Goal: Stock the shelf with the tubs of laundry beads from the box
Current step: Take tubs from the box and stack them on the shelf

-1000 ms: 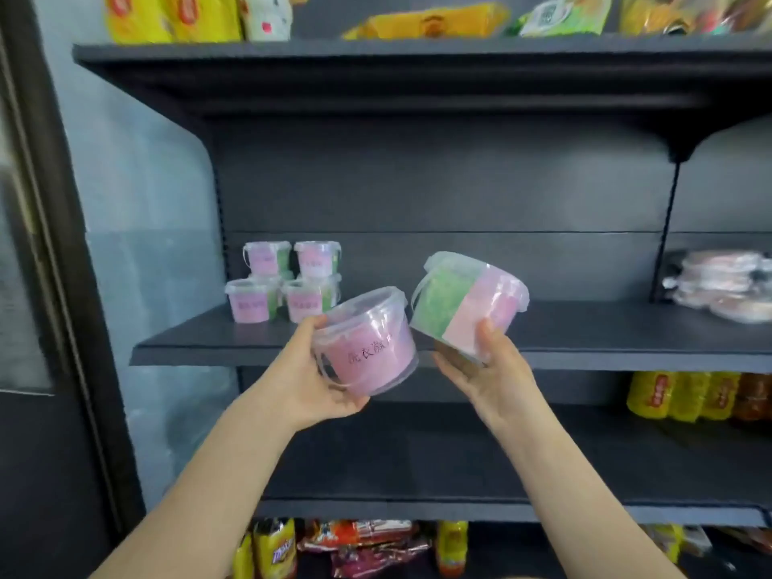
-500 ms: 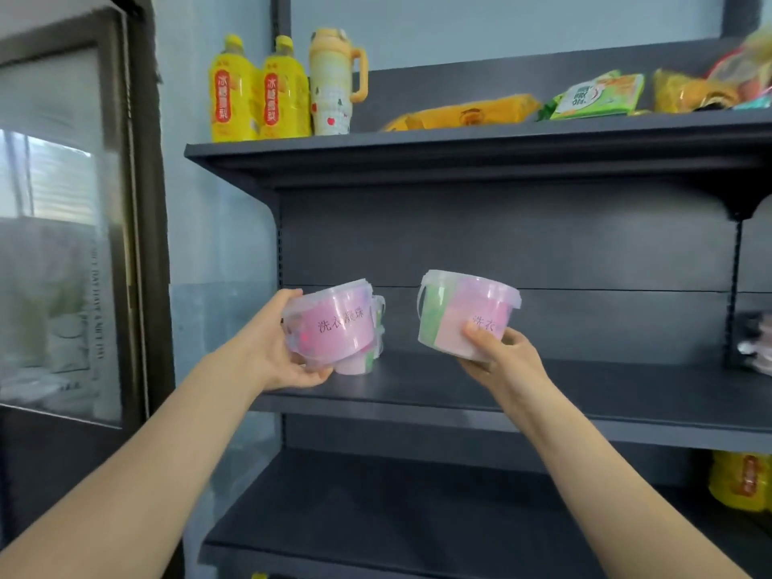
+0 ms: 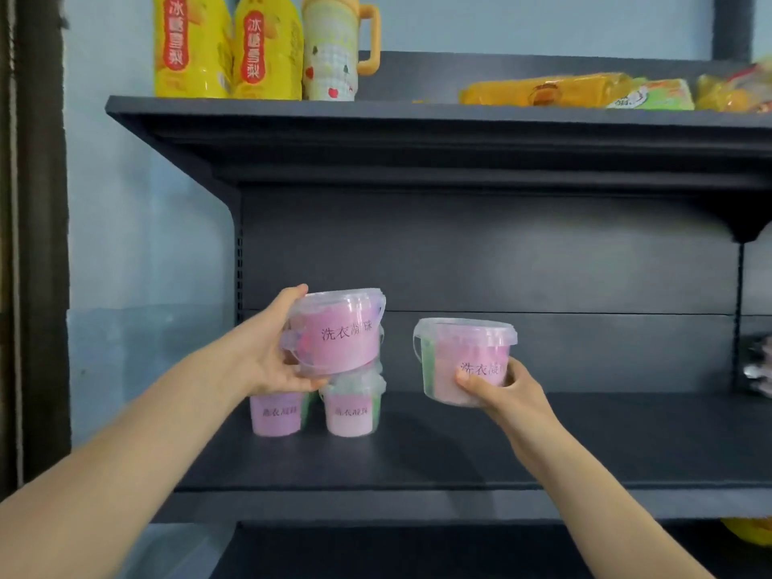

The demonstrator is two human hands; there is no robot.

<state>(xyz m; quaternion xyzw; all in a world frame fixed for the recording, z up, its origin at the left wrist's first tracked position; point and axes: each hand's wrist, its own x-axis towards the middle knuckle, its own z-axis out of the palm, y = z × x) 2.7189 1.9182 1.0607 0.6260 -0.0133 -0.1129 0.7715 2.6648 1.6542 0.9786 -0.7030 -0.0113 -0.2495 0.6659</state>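
My left hand (image 3: pixel 267 361) grips a clear tub of pink laundry beads (image 3: pixel 340 332), held upright just above the tubs standing on the dark shelf (image 3: pixel 459 453). Two of those standing tubs show below it: a pink one (image 3: pixel 275 413) and a paler one (image 3: pixel 350 409). Others behind them are mostly hidden. My right hand (image 3: pixel 501 390) holds a second tub (image 3: pixel 463 357) from below, pink with a green side, upright and hovering over the shelf to the right of the stack.
The shelf above (image 3: pixel 417 119) carries two yellow drink bottles (image 3: pixel 225 48), a patterned cup with an orange handle (image 3: pixel 334 48) and yellow snack packs (image 3: pixel 543 91). Packaged goods (image 3: pixel 758 365) sit at the right end of the middle shelf. A dark door frame (image 3: pixel 37 244) runs down the left.
Both hands have carried their tubs up and forward over the shelf. The left tub now sits above the standing tubs, and both tubs have gone from tilted to upright.
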